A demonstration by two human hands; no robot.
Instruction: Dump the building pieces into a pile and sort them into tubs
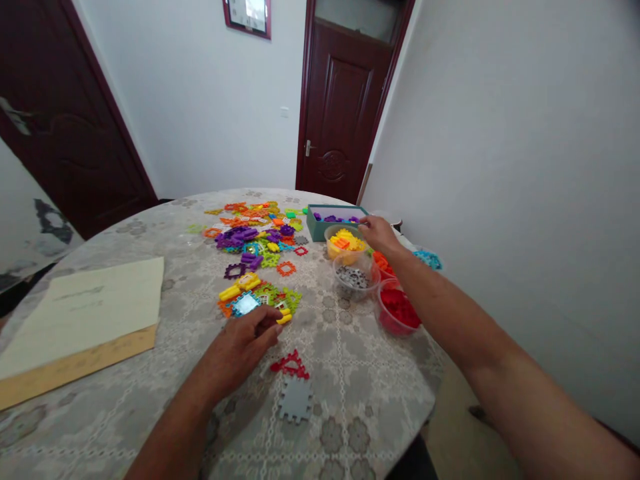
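White walls and a dark red panelled wooden door stand beyond a rounded counter with a grey floral pattern. Cream and tan paper sheets lie on its left side. The left hand has thumb and forefinger apart, just beside a yellow tube-shaped plastic piece at the near heap's edge. At a teal rectangular box of purple plastic pieces is the right hand; whether its fingers are clamped on anything, I cannot tell. Clear round plastic bowls stand nearby.
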